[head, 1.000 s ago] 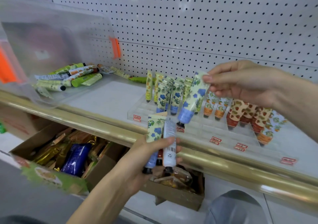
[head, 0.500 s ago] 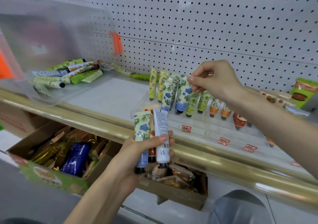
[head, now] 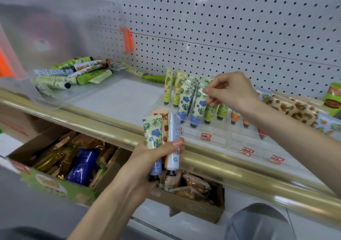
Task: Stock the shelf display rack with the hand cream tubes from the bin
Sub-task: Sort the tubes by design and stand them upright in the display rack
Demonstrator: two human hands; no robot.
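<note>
At the left end of the display rack [head: 230, 138], the right hand [head: 232, 92] is pinching the top of a blue-flower tube [head: 199, 109] (standing cap-down). Past the shelf [head: 110, 129] edge, the left hand [head: 156, 159] is gripping three tubes [head: 152, 131].

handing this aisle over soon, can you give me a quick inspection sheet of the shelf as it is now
surface: white shelf board with a gold front rail
job's things: clear plastic bin at left holds loose hand cream tubes lying flat; clear acrylic display rack has floral tubes standing cap-down in its back rows, front rows unfilled
clutter: open cardboard box of wrapped snacks below the shelf; green jar at far right
grippers: left hand grips a bunch of tubes; right hand pinches the top of a blue-flower tube standing in the rack
cables: nothing seen
surroundings: white pegboard wall behind
</note>
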